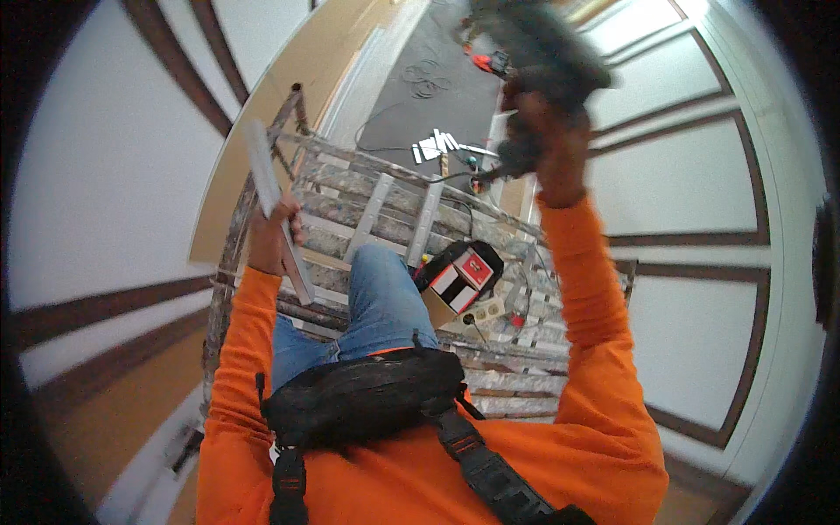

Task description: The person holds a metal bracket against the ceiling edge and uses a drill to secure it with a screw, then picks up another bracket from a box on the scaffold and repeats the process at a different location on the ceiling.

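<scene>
My left hand is closed around a long, pale grey metal profile, held at a slant near the left rail of a scaffold. Raised at the upper right, my right hand grips the handle of a dark power tool. Motion smears the tool, so its exact kind and its tip cannot be made out. A dark cord appears to run from the base of its handle toward the platform. Two more light metal profiles lie across the slats in front of my knee.
Paint-spattered scaffold slats lie under me. On them are a black bag with a red and white box and a socket strip. Below, the grey floor carries coiled cable, white offcuts and a red-black tool. Panelled walls flank me.
</scene>
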Demonstrator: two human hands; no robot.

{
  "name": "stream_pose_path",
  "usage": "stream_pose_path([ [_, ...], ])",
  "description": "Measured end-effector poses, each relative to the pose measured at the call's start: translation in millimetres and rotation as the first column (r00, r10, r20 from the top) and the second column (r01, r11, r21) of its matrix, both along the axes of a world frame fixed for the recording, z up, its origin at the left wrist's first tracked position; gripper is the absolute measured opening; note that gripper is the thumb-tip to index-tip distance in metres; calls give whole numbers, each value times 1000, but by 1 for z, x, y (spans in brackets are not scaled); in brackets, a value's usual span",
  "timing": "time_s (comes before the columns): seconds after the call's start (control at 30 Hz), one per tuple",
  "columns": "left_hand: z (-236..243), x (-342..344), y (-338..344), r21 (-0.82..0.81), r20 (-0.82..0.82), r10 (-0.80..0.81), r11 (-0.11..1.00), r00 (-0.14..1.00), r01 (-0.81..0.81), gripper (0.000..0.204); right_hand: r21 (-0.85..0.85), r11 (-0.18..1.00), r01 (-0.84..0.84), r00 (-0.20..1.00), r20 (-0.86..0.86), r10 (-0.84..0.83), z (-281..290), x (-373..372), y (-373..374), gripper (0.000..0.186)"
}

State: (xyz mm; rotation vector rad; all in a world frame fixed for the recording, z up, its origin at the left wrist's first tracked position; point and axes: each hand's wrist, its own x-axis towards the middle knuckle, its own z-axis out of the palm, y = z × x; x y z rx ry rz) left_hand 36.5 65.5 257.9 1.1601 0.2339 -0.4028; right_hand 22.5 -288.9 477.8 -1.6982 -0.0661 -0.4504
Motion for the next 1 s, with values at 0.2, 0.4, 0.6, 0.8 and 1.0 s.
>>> stream_pose_path([
  [0.2,119,30,-43,-412,194,-108,893,975,180,73,-232,956,-182,962,162,222,-99,-57,94,92],
  [0.4,95,8,30,-560,207,-259,759,943,331,96,-210,829,-518,842,47,538,-126,-101,141,107],
  [0.6,103,-40,54,-453,178,-177,858,968,241,81,-410,722,-558,760,98,643,-151,-117,165,112],
  [0.8,82,-64,62,-407,-17,-147,905,989,127,55,-306,633,-711,673,-32,739,-175,-140,167,106],
  [1.0,16,-87,91,-355,-122,-96,934,988,47,56,-34,547,-836,548,-56,834,-189,-149,163,100],
])
